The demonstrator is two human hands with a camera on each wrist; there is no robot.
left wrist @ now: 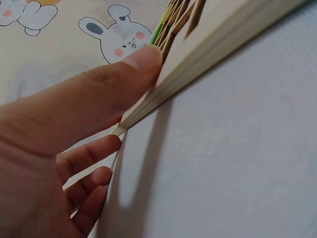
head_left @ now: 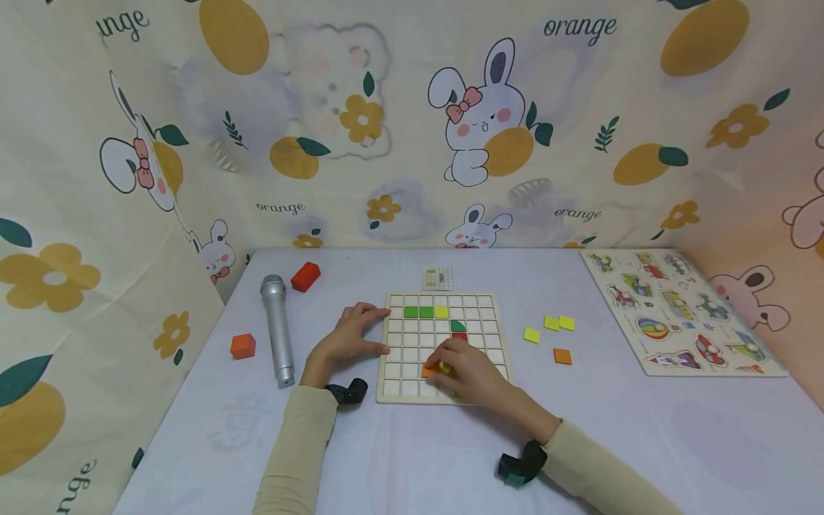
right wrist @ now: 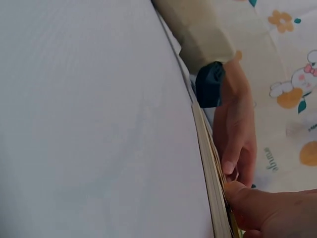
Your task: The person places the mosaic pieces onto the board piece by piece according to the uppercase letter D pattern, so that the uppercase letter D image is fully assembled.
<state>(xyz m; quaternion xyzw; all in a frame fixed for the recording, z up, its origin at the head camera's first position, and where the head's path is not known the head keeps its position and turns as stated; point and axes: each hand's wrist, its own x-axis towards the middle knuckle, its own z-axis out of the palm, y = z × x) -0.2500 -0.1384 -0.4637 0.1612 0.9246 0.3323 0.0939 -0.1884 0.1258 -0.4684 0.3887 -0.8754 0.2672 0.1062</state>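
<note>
- While my left hand [head_left: 347, 336] rests at the board's left edge, its thumb and forefinger spread well apart and touching the rim, it is not closed around anything.
- My right hand [head_left: 470, 372] is nearly closed, thumb and fingertips pinching an orange tile [head_left: 428, 371] low on the board [head_left: 412, 400], near its middle.
- A bit of yellow [head_left: 444, 368] shows inside that grip; I cannot tell whether I hold it or it lies beneath.
- Up the board, two green squares [head_left: 418, 312] and a yellow square [head_left: 440, 312] sit side by side in one row.
- Just beyond my right fingers, a rounded green piece [head_left: 457, 326] sits above a red piece [head_left: 459, 336].
- A small card [head_left: 438, 278] lies just past the board's far edge.
- To the right are three yellow tiles [head_left: 531, 335], a spare orange square [head_left: 562, 356] and, farther off, a picture puzzle [head_left: 682, 315].
- To the left are a microphone [head_left: 278, 332], a red block [head_left: 305, 277] and an orange block [head_left: 243, 346].
</note>
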